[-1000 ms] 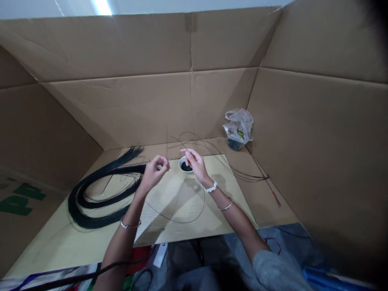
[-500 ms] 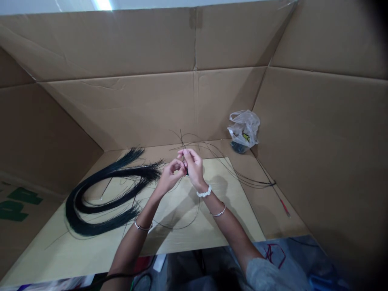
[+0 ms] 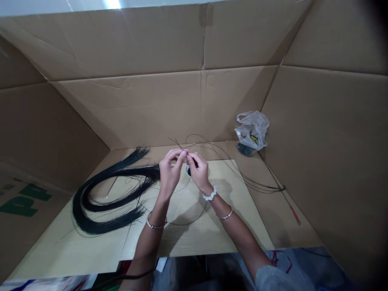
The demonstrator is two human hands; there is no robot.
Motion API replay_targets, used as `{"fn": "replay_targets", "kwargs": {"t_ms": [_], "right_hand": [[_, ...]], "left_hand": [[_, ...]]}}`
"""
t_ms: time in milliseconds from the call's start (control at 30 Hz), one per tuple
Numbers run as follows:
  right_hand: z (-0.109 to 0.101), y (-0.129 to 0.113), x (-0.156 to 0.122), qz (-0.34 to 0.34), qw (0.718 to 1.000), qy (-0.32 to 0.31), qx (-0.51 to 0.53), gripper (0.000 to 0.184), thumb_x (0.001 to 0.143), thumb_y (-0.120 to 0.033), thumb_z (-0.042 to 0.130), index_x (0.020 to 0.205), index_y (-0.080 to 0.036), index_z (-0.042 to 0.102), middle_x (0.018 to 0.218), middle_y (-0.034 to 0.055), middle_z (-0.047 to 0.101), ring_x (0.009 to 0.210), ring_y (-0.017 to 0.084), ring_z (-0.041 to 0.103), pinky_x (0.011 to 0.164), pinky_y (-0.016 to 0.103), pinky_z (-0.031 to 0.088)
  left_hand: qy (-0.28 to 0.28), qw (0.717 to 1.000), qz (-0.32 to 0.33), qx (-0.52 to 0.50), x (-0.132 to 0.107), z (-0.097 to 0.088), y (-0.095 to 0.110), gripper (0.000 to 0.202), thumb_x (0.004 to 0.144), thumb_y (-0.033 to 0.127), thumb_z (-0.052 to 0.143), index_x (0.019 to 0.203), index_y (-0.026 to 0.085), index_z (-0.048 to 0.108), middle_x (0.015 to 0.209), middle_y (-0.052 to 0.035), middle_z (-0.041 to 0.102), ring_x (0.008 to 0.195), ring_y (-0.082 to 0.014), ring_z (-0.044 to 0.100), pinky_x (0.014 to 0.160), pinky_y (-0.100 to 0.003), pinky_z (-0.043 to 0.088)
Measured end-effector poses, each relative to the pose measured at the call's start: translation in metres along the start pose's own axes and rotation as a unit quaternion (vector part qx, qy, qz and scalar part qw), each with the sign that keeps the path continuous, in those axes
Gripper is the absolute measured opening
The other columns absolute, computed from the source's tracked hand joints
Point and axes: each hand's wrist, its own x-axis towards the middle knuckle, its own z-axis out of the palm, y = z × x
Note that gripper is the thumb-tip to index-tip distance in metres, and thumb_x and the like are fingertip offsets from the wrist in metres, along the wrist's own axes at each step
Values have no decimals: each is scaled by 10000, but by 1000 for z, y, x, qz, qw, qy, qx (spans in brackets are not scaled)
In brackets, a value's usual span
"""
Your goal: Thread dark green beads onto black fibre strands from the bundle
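My left hand (image 3: 170, 171) and my right hand (image 3: 198, 169) meet above the board, thumbs and fingertips pinched together. Between them they grip thin dark strands (image 3: 176, 142), whose ends stick up past the left fingertips. Exactly how the strands cross at the fingertips is too small to tell. Just behind my right hand, partly covered by it, sits a small white-rimmed cup (image 3: 188, 171) with something dark inside. To the left lies a thick bundle of dark strands (image 3: 87, 220), bent into curves with frayed ends.
Looped thin strands (image 3: 242, 178) reach right toward a dark rod with a red end (image 3: 294, 214). A clear plastic bag (image 3: 253, 127) stands in the back right corner. Cardboard walls (image 3: 136, 109) enclose the pale board (image 3: 188, 238) on three sides.
My left hand has turned and risen so its fingertips now meet those of my right hand. The strand ends lean more to the left. The view has shifted slightly.
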Motion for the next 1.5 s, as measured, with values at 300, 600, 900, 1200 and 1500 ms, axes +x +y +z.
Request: {"fn": "replay_targets", "kwargs": {"t_ms": [300, 600, 900, 1200, 1500], "right_hand": [[7, 1, -8, 6, 999, -36, -2, 310, 1022, -402, 513, 819, -200, 633, 711, 3, 603, 650, 136, 536, 674, 278, 435], [-9, -12, 2, 8, 998, -40, 54, 280, 1010, -391, 540, 903, -215, 730, 1023, 75, 701, 1007, 208, 651, 906, 351, 490], [-40, -42, 15, 153, 965, -83, 197, 189, 881, -446, 729, 907, -261, 760, 869, 15, 712, 752, 145, 626, 686, 284, 521], [-33, -42, 12, 175, 950, -28, 256, 150, 867, -407, 757, 895, -264, 789, 900, 4, 756, 522, 71, 501, 533, 262, 458], [-32, -43, 12, 237, 919, -45, 312, 166, 808, -392, 812, 896, -254, 788, 881, 8, 768, 523, 67, 533, 494, 246, 476]], "left_hand": [[33, 979, -105, -172, 5, -1, -8, 273, 862, 433, 770, 956, 182, 820, 922, -75, 784, 818, -147, 694, 756, -243, 546], [-43, 972, -101, -207, 5, -8, 2, 200, 850, 382, 793, 871, 184, 811, 784, -35, 744, 774, -128, 671, 804, -241, 536], [-208, 953, -137, -172, -4, -10, 22, 211, 886, 328, 760, 736, 181, 771, 762, -20, 714, 763, -120, 632, 766, -218, 500], [-214, 950, -147, -172, -9, -4, 26, 216, 912, 313, 732, 742, 190, 780, 757, -10, 723, 760, -111, 634, 791, -208, 496], [-208, 956, -142, -153, -9, -5, 30, 273, 909, 304, 721, 665, 182, 726, 704, -6, 674, 733, -114, 600, 780, -228, 486]]}}
